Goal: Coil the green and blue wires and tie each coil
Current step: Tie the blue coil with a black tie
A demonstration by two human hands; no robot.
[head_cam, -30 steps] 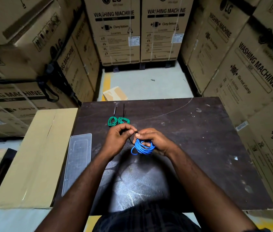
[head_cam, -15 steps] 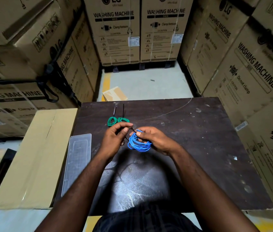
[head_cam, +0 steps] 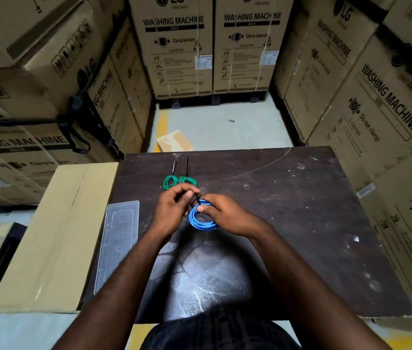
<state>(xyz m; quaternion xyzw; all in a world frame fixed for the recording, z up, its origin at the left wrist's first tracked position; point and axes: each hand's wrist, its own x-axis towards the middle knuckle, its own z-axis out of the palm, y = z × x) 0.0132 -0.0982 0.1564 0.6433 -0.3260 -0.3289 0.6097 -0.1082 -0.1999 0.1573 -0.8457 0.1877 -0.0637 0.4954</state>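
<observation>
Head view — my left hand [head_cam: 174, 210] pinches the black tie [head_cam: 196, 199], right hand [head_cam: 225, 215] grips the blue coil [head_cam: 203, 226]; I judge a slack pinch lets loops spring apart

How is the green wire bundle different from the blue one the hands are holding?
The green wire coils lie on the dark table; the right hand grips the blue wire coil. Green makes two small loops side by side; blue is one bigger loop. Green's black ties stick out behind it; the left hand pinches a thin black tie at the blue coil. Both are wound wire.
</observation>
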